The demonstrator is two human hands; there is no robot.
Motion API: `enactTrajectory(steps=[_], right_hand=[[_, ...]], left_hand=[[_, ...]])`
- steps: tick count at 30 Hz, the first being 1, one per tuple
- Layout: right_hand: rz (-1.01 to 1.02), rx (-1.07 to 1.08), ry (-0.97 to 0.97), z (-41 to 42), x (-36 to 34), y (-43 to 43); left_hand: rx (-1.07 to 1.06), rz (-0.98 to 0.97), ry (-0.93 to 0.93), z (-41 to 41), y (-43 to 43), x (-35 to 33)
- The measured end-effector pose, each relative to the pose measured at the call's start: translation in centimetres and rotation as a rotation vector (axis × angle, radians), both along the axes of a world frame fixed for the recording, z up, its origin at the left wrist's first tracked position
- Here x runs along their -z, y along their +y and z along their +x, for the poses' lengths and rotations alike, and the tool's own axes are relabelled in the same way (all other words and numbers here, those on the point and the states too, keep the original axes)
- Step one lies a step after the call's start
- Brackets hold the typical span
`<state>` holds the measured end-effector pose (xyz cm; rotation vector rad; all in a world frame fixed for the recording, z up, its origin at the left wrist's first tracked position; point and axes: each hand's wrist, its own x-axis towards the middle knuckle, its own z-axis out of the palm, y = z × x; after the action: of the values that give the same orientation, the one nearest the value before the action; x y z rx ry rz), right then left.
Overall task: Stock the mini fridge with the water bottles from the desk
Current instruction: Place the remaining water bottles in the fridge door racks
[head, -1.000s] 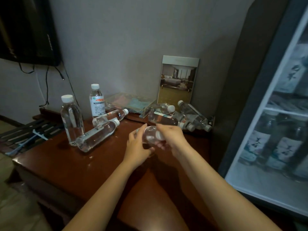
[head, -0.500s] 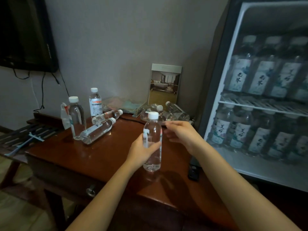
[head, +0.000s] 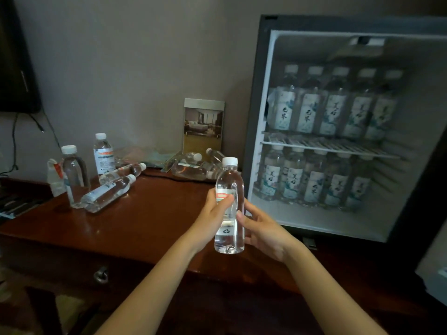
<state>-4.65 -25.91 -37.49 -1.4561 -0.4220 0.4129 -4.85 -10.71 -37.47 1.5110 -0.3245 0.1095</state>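
Clear water bottle (head: 229,180) upright, left hand (head: 210,221) gripping it, right hand (head: 263,228) touching.

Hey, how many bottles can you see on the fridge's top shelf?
5, in one row on the top shelf: far-left bottle, second bottle, middle bottle, fourth bottle, far-right bottle. Others may be hidden behind this front row.

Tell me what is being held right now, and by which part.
The left hand grips an upright clear plastic water bottle with a white cap round its labelled middle; the right hand touches its side.
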Motion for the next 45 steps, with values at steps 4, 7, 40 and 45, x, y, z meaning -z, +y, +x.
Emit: enactTrajectory(steps=[4, 7, 40, 45], right_hand=[[-0.021, 0.113, -0.078, -1.4, 0.2, -2.6], [0.019, 0.182, -0.119, -2.6, -0.3, -4.1], [-0.304, 0.767, -0.558, -18.1, -9.2, -21.4], [-0.441, 0.939, -0.850, -22.2, -14.6, -22.3]], left_hand=[[0.000, -0.045, 0.067, -0.5, -3.1, -0.4], [0.087, -0.252, 0.126, -0.8, -5.8, -0.7], [0.428, -0.176, -0.296, -9.8, -25.1, -12.1], [0.603, -0.293, -0.437, -12.6, -26.3, -16.9]])
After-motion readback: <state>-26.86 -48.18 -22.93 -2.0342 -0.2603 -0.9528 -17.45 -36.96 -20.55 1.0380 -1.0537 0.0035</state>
